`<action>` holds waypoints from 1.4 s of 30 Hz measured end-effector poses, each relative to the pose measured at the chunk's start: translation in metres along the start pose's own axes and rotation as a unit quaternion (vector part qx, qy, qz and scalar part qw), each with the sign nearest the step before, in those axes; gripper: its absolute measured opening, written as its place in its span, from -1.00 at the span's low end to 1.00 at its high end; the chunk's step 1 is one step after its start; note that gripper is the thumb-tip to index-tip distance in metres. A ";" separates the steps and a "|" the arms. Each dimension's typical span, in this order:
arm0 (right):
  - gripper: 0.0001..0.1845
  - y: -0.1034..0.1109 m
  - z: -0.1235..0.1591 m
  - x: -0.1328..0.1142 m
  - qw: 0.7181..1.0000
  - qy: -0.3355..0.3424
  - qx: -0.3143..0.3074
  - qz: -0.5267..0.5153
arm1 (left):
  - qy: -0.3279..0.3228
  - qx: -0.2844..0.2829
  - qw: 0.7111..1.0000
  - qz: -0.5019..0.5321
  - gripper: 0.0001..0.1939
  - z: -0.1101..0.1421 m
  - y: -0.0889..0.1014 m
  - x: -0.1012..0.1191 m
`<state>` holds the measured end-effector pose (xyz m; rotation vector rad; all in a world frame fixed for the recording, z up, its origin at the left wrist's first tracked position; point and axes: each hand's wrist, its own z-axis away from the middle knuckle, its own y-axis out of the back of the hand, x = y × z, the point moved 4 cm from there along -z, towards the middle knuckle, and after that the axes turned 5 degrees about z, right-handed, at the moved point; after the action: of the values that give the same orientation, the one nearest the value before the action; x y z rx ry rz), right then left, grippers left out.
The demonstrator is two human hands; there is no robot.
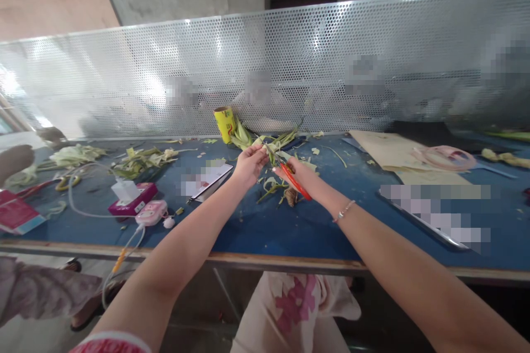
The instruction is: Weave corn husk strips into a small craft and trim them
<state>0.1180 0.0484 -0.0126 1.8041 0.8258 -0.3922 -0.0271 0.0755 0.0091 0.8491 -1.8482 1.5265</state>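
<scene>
My right hand [304, 175] is closed around the red handles of a pair of scissors [295, 182], whose blades point up and left toward my other hand. Fingers pinched together, my left hand [250, 165] grips a pale green husk-like leaf [257, 143] near the blades. Whether the blades touch the leaf is too small to tell. Behind my left hand lies a bundle of broad green leaves [242, 137], next to a yellow printed roll [224, 124]. Scraps of leaf and a brownish piece [290, 196] lie on the blue tabletop [256, 237] below my hands.
A phone [211, 181] lies left of my hands. Further left are a purple box [134, 198], a pink charger [151, 213] with cables and leaf piles [143, 162]. Brown paper [381, 150] and another device [430, 220] lie right. A perforated metal screen [290, 66] stands behind; another person's hand [16, 162] is far left.
</scene>
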 end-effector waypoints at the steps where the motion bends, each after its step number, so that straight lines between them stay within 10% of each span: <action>1: -0.54 0.001 0.000 0.001 1.000 -0.002 0.007 0.004 | 0.002 0.001 1.000 0.000 -0.84 0.000 0.000 0.000; 25: -0.51 0.037 -0.008 0.040 0.985 -0.103 0.031 0.136 | 0.007 -0.018 0.998 -0.052 -0.79 0.003 -0.001 -0.001; 42: -0.64 0.001 -0.001 0.014 0.997 0.051 -0.055 -0.032 | -0.071 -0.019 0.993 -0.089 -0.67 0.000 0.001 -0.002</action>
<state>0.1289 0.0539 -0.0201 1.7095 0.9596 -0.2912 -0.0264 0.0758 0.0067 1.0972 -1.8405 1.3474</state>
